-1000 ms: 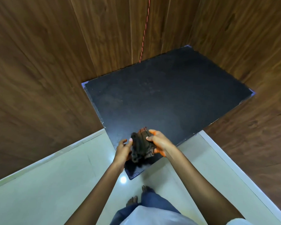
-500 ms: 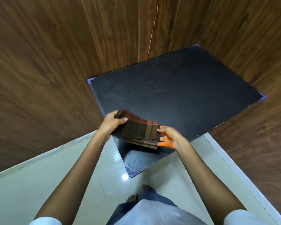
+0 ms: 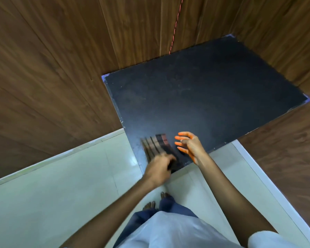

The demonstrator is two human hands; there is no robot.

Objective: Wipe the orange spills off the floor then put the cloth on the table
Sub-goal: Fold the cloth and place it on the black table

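Observation:
A dark striped cloth (image 3: 157, 145) lies blurred over the near corner of the black table (image 3: 204, 97). My left hand (image 3: 159, 167) is closed on the cloth's near edge, at the table's corner. My right hand (image 3: 190, 144) hovers just right of the cloth, fingers spread and stained orange, holding nothing. No orange spill shows on the pale tiled floor (image 3: 61, 185) in view.
Wooden wall panels (image 3: 52, 77) surround the table on the left, back and right. A thin red cord (image 3: 174, 27) hangs down the back wall. My bare feet (image 3: 157, 201) stand on the tiles just before the table corner.
Both hands held the cloth stretched above the table's near corner. Now the cloth is down on the corner, my right hand has let go and opened, and my left hand still grips it.

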